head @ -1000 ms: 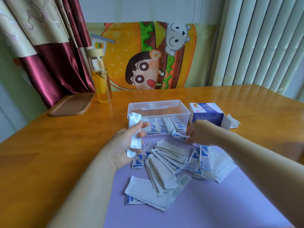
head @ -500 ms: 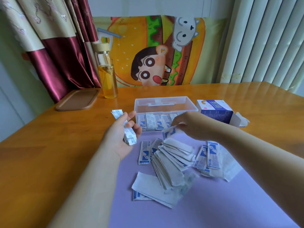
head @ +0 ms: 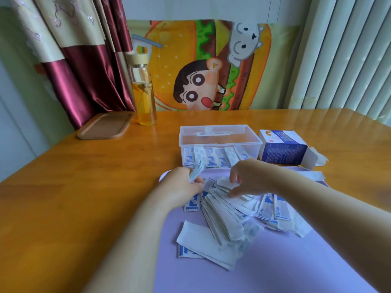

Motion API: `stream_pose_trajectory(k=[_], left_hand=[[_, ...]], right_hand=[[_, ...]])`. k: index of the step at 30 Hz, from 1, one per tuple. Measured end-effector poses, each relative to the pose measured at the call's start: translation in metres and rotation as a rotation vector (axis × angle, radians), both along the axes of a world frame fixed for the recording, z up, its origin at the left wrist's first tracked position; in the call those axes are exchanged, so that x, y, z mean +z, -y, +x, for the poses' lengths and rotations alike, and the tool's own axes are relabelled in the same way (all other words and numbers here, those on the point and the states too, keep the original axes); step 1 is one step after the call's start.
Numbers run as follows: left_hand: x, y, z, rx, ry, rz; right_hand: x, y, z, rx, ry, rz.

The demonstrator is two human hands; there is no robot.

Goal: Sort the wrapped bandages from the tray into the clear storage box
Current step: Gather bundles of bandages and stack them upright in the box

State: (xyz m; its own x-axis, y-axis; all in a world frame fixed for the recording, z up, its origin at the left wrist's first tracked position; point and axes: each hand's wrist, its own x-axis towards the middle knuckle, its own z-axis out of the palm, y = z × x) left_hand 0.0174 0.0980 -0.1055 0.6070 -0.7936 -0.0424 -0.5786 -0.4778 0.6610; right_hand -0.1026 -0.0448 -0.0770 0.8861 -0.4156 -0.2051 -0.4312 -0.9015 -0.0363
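Observation:
A pile of white and blue wrapped bandages lies on the lilac tray in front of me. Behind it stands the clear storage box, with a row of wrapped bandages upright along its near wall. My left hand is low over the pile's left edge and grips a small bunch of wrapped bandages. My right hand reaches down onto the top of the pile, its fingertips pinching a white wrapper.
An opened blue and white carton lies right of the box. At the back left stand a glass bottle of yellow liquid and a brown wooden lid. The table is orange wood.
My left hand has dropped from chest height to the pile, still holding its bunch. My right hand has moved down from in front of the box onto the pile's top.

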Motion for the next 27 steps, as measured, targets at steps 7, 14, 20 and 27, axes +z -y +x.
stream_pose_trajectory(k=[7, 14, 20, 27], left_hand=[[-0.001, 0.000, 0.003, -0.066, -0.028, 0.038], [0.004, -0.006, 0.007, -0.034, -0.006, 0.004], [0.002, -0.004, 0.007, 0.093, 0.019, -0.092], [0.008, -0.001, 0.006, 0.129, -0.021, -0.252]], right_hand=[[-0.002, 0.017, -0.013, -0.030, 0.071, 0.042], [-0.005, 0.034, -0.025, -0.094, 0.269, 0.223], [-0.014, 0.040, -0.023, -0.157, 0.363, 0.185], [-0.014, 0.046, -0.025, -0.186, 0.353, 0.273]])
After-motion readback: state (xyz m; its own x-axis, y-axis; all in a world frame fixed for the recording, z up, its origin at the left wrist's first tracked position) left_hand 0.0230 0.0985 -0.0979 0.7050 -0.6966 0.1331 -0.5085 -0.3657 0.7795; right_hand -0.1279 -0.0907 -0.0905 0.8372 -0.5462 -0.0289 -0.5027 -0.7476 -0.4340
